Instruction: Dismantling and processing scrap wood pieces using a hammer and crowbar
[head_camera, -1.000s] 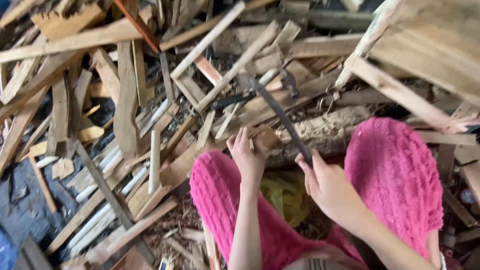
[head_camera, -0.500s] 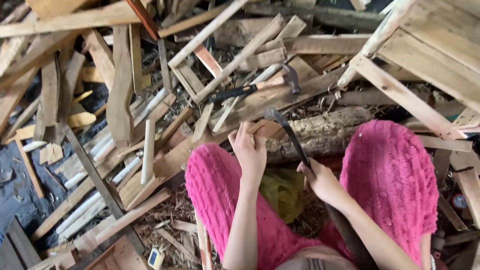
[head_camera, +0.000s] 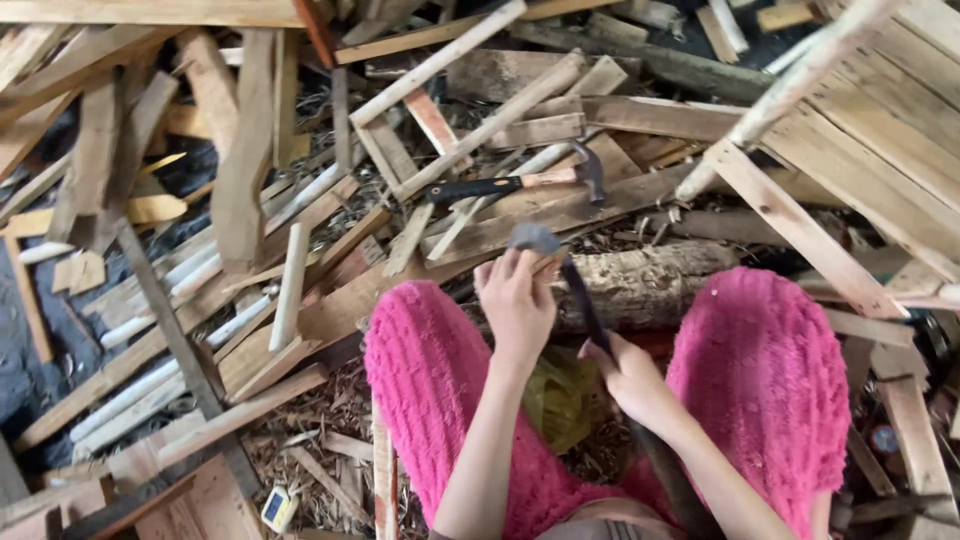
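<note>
Head view: right hand grips the pry bar; left hand fingers pinch its blurred tip.

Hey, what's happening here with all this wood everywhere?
A person in fuzzy pink trousers sits amid a heap of scrap wood slats. Their right hand grips the handle of a long dark blade, its blurred tip up near a log lying in front of the knees. The left hand is raised beside the blade, fingers at a small piece of wood. A claw hammer with a black grip lies untouched on the boards just beyond.
</note>
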